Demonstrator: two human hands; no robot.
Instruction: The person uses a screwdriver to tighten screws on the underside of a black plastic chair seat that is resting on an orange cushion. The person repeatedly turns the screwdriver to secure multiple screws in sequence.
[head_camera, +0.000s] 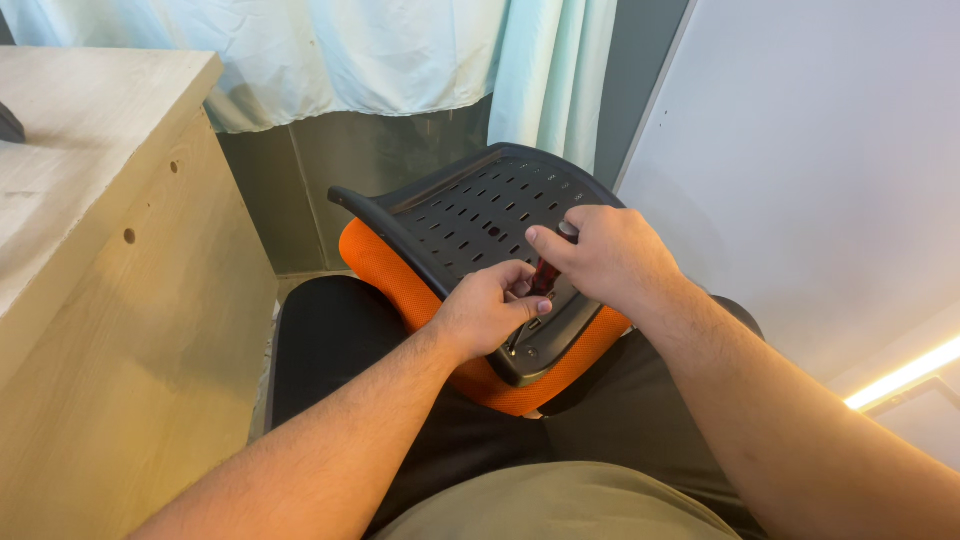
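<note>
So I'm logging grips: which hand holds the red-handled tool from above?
The right hand, wrapped over the handle's top; the left hand pinches lower down.

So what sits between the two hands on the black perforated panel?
A red-handled tool, gripped between left hand and right hand, over the panel, in the head view.

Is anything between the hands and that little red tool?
Nothing visible. Both the left hand and right hand already grip the tool, held against the black seat pan.

support: black chair seat | on it: upturned orange-cushioned seat pan, black perforated underside facing up
</note>
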